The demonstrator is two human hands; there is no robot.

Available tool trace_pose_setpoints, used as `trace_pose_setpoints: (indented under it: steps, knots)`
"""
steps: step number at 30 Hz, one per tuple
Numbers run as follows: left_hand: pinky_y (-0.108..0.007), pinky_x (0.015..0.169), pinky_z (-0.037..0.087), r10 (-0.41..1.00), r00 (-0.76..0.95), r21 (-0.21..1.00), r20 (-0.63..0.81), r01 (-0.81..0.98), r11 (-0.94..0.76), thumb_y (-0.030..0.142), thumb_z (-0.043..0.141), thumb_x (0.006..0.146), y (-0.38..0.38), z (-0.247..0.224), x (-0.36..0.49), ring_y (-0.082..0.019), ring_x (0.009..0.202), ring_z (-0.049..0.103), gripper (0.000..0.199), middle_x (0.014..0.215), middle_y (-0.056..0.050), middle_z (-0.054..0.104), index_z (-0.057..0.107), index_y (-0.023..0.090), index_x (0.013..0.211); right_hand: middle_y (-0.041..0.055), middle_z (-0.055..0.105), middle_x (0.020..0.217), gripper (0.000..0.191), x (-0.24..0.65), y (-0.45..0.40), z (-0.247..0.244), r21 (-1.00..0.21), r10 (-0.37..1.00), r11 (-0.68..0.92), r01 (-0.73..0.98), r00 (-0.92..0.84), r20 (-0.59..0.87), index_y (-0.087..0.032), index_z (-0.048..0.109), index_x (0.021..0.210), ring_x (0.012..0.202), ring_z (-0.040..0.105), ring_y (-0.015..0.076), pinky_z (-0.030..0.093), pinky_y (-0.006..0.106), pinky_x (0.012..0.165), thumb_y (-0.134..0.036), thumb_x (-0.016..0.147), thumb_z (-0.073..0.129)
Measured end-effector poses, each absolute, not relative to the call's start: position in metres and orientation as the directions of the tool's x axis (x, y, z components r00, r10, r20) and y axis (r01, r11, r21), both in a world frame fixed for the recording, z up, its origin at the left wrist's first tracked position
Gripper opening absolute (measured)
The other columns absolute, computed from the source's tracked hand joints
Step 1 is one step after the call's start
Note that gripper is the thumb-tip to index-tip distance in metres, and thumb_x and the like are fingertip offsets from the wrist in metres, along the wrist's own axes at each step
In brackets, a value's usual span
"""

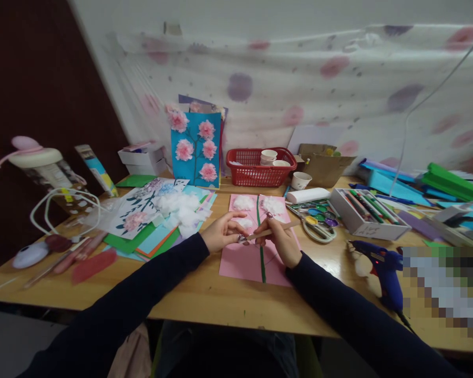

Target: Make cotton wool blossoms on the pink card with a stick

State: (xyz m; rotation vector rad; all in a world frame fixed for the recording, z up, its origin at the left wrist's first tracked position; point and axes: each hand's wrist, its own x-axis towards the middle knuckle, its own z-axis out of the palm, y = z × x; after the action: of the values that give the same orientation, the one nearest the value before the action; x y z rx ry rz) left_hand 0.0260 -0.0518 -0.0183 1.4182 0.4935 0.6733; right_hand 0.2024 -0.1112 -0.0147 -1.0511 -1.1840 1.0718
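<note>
Two hands are at the near middle: one left hand (220,232) and one right hand (281,242), with one thin stick (257,235). One pink sheet (240,262) bears one green stripe (263,268) and at least three white tufts (274,203); the hands may hide more. Far off, one blue card (192,135) has five pink flowers (184,150) on its front. One red basket (256,179) contains at least two white cups (281,163), with one more cup (301,181) just right of it. On the right are one glue gun (386,270), one pair of scissors (319,235) and one pencil box (350,223), its pencils (368,206) too crowded to count. Left, there is one lidded bottle (49,170).
</note>
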Motion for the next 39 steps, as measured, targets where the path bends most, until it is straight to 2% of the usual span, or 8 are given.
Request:
trace_pose_setpoints:
  steps: [5,11,18,23,29,32,35,39]
  knots:
    - [-0.037,0.080,0.048,0.673,0.737,0.985,0.070,-0.156,0.069,0.026,0.074,0.068,-0.051,-0.018,0.025,-0.019,0.074,0.068,0.061,0.085,-0.005,0.065,0.040,0.016,0.117,0.0049,0.060,0.048,0.051,0.203,-0.110,-0.016,-0.980,0.979,0.186,-0.075,0.103,0.178,-0.014,0.062,0.060,0.043,0.052,0.0123,0.042,0.025,0.046,-0.059,0.079,0.048]
    - [-0.027,0.072,0.048,0.719,0.692,0.996,0.059,-0.087,0.002,0.017,0.077,0.062,-0.050,-0.018,0.025,-0.017,0.074,0.069,0.066,0.086,-0.002,0.061,0.039,0.017,0.117,0.0047,0.061,0.050,0.052,0.206,-0.105,-0.021,-0.974,0.966,0.215,-0.071,0.160,0.202,-0.014,0.062,0.063,0.042,0.050,0.0113,0.041,0.025,0.044,-0.059,0.081,0.045]
    - [-0.029,0.072,0.048,0.823,0.564,0.998,0.065,-0.017,-0.067,0.018,0.074,0.062,-0.040,-0.022,0.022,-0.016,0.071,0.068,0.058,0.075,0.002,0.061,0.042,0.015,0.110,0.0023,0.055,0.043,0.054,0.226,-0.089,-0.024,-0.928,0.852,0.338,0.157,0.368,0.373,-0.015,0.059,0.058,0.038,0.048,0.0107,0.038,0.023,0.039,-0.063,0.079,0.044]
    - [-0.031,0.074,0.049,0.863,0.499,0.995,0.079,0.007,-0.095,0.019,0.075,0.057,-0.035,-0.015,0.021,-0.015,0.073,0.066,0.056,0.076,-0.002,0.067,0.045,0.013,0.104,0.0022,0.057,0.046,0.054,0.228,-0.081,-0.034,-0.916,0.888,0.292,0.274,0.278,0.366,-0.016,0.058,0.059,0.040,0.051,0.0108,0.039,0.022,0.041,-0.062,0.081,0.040]
    - [-0.030,0.068,0.051,0.808,0.581,0.975,0.091,0.114,-0.192,0.017,0.065,0.068,-0.032,-0.007,0.047,-0.017,0.072,0.067,0.049,0.082,-0.008,0.070,0.042,0.014,0.111,0.0015,0.058,0.049,0.052,0.224,-0.079,-0.037,-0.879,0.899,0.303,0.369,0.196,0.392,-0.016,0.060,0.063,0.044,0.054,0.0114,0.041,0.022,0.047,-0.055,0.088,0.034]
    - [-0.030,0.070,0.051,0.761,0.628,0.882,0.160,0.256,-0.396,0.011,0.059,0.070,-0.028,-0.008,0.062,-0.017,0.075,0.066,0.046,0.084,-0.006,0.069,0.043,0.016,0.113,0.0016,0.059,0.051,0.051,0.226,-0.075,-0.040,-0.877,0.889,0.300,0.376,0.224,0.400,-0.016,0.060,0.065,0.046,0.055,0.0112,0.041,0.022,0.048,-0.052,0.089,0.033]
    - [-0.029,0.070,0.051,0.711,0.661,0.700,0.241,0.388,-0.599,0.006,0.055,0.069,-0.022,-0.011,0.070,-0.015,0.072,0.065,0.047,0.085,-0.004,0.067,0.045,0.017,0.114,0.0019,0.060,0.052,0.050,0.228,-0.073,-0.043,-0.897,0.884,0.287,0.335,0.268,0.383,-0.016,0.059,0.066,0.045,0.055,0.0113,0.041,0.022,0.048,-0.052,0.089,0.033]
    - [-0.029,0.074,0.050,0.665,0.697,0.587,0.267,0.430,-0.686,0.003,0.052,0.070,-0.018,-0.013,0.073,-0.015,0.075,0.065,0.053,0.080,-0.002,0.065,0.041,0.016,0.120,0.0023,0.060,0.050,0.049,0.229,-0.073,-0.045,-0.905,0.859,0.292,0.309,0.331,0.390,-0.016,0.058,0.064,0.045,0.056,0.0120,0.042,0.022,0.048,-0.051,0.090,0.034]
